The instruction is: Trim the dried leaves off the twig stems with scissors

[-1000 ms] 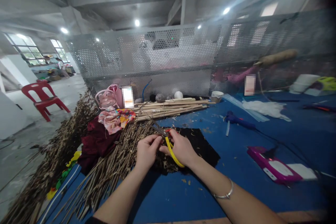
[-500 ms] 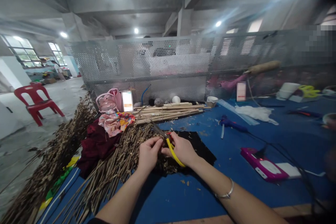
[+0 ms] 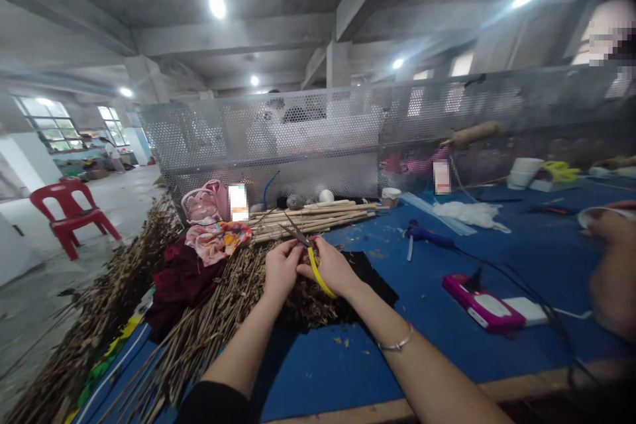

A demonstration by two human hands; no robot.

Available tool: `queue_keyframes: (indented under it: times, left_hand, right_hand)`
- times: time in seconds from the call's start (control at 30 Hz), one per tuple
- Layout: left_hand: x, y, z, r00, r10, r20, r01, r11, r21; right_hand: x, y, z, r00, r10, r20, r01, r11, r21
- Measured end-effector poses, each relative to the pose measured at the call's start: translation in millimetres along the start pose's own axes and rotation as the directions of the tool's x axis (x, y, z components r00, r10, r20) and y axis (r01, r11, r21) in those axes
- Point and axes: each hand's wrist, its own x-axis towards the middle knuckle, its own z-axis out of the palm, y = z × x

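My right hand (image 3: 332,267) grips yellow-handled scissors (image 3: 309,250), blades pointing up and away to the left. My left hand (image 3: 281,268) pinches a thin dry twig right beside the blades; I cannot make out the twig clearly. Both hands hover over a black cloth (image 3: 368,278) strewn with clipped bits, on a blue table (image 3: 437,338). A heap of dry brown twigs (image 3: 199,331) lies just left of my hands.
Pale bamboo sticks (image 3: 318,215) lie behind my hands, with a floral cloth (image 3: 216,238) and pink bag (image 3: 201,202). A blue glue gun (image 3: 422,235) and a pink phone (image 3: 479,301) sit to the right. Another person's hand (image 3: 613,271) shows at right edge. A perforated metal screen (image 3: 348,126) backs the table.
The view has tilted up and swung right, so my hands sit higher and further left in frame. Another person's hand has come in at the right edge. My grip looks unchanged.
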Motion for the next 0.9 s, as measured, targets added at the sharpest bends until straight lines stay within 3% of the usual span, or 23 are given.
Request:
queue_keyframes:
  times: [0.47,0.7,0.9]
  left_hand:
    - [-27,2,3.3,1.000,0.009,-0.006,-0.009,1.000,0.020]
    - [-30,0,1.9,1.000,-0.019,-0.011,0.019,0.999,-0.028]
    - [-30,-7,-3.9,1.000,-0.023,-0.012,0.024,0.999,0.045]
  right_hand:
    - [-19,6,12,0.997,-0.044,-0.067,0.042,0.999,-0.022]
    - [-23,0,11,0.997,0.070,-0.016,-0.071,0.996,-0.062]
    - [-22,1,14,0.995,0.102,0.008,-0.100,0.986,-0.136]
